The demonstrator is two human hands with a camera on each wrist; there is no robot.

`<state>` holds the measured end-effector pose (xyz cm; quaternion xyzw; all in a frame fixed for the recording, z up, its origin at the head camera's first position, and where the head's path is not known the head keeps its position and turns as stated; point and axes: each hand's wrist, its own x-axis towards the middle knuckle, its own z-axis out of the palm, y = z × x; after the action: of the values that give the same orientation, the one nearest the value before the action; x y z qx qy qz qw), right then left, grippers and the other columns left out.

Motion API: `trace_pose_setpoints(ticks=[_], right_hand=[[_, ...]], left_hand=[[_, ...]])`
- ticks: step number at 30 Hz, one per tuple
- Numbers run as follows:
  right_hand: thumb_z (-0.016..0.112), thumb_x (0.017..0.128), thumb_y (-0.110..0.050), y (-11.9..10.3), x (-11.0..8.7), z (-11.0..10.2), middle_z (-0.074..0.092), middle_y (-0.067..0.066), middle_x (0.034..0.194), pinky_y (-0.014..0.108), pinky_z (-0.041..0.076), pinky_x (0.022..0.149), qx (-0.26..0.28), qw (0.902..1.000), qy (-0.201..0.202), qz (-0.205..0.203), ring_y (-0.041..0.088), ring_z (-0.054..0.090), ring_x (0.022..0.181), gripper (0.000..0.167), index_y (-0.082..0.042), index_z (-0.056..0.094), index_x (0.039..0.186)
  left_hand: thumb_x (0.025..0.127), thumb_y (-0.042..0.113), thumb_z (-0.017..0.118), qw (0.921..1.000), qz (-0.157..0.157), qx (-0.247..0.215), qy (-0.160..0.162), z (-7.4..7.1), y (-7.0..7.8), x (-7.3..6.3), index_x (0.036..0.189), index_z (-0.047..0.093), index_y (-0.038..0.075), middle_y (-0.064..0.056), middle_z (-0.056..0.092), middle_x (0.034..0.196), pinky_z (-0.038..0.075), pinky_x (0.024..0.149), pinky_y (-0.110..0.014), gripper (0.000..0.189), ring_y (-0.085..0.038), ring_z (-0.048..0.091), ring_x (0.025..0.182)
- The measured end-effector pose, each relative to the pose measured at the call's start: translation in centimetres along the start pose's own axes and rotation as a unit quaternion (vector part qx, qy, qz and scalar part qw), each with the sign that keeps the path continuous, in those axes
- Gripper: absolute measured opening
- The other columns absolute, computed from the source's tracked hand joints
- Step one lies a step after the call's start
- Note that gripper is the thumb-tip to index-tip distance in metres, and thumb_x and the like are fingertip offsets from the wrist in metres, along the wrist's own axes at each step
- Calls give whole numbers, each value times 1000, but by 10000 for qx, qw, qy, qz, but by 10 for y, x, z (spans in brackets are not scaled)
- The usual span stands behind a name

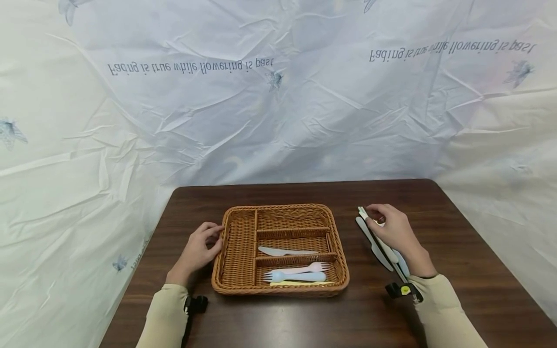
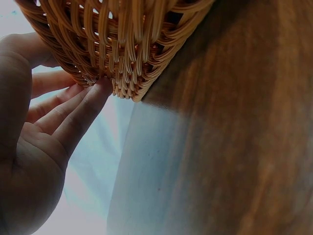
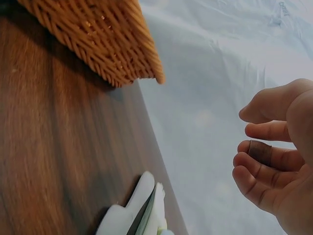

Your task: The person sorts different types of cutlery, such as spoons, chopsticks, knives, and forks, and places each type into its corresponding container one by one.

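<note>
A brown wicker basket (image 1: pixel 238 246) with several compartments sits on the table. My left hand (image 1: pixel 201 249) is at its left side; in the left wrist view the fingertips (image 2: pixel 100 88) touch the outer wall without curling round it. A pale knife (image 1: pixel 285 252) lies in the middle compartment. The front one holds a pink fork (image 1: pixel 298 269), a blue fork (image 1: pixel 304 277) and a yellow piece, mostly hidden. My right hand (image 1: pixel 393 229) hovers over a cutlery pile with a pale knife (image 1: pixel 375 247) and dark sticks; its loosely bent fingers hold nothing in the right wrist view.
The dark wooden table (image 1: pixel 278 319) has rounded far corners. A wrinkled pale sheet (image 1: pixel 278 121) with printed writing hangs behind it and along both sides. Bare tabletop lies between the basket and the cutlery pile.
</note>
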<state>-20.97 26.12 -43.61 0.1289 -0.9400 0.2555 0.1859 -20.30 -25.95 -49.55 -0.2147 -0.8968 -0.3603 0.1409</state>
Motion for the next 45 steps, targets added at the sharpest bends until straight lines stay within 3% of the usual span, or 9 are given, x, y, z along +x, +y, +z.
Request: trace_pose_setpoints(ticks=[16, 25, 45], right_hand=[[65, 91, -14, 21, -13, 2, 64, 22, 104, 50, 54, 71, -172, 9995, -142, 215, 33, 63, 86, 30, 1, 65, 117], [64, 91, -16, 35, -19, 6, 63, 25, 112, 51, 54, 71, -230, 9958, -574, 677, 35, 64, 90, 39, 4, 62, 124], [71, 84, -10, 46, -21, 26, 62, 12, 84, 42, 49, 62, -679, 9899, -1043, 675, 23, 57, 72, 33, 5, 66, 113]], left_hand=[[90, 5, 65, 9999, 110, 43, 49, 2, 0, 0, 122, 64, -1, -10, 55, 113, 60, 74, -32, 32, -16, 65, 87], [90, 5, 65, 9999, 138, 77, 60, 1, -2, 1, 122, 65, -1, -10, 55, 112, 60, 74, -33, 32, -17, 65, 87], [91, 5, 64, 9999, 122, -6, 44, 1, -4, 0, 122, 64, 0, -10, 56, 113, 60, 74, -32, 32, -17, 65, 88]])
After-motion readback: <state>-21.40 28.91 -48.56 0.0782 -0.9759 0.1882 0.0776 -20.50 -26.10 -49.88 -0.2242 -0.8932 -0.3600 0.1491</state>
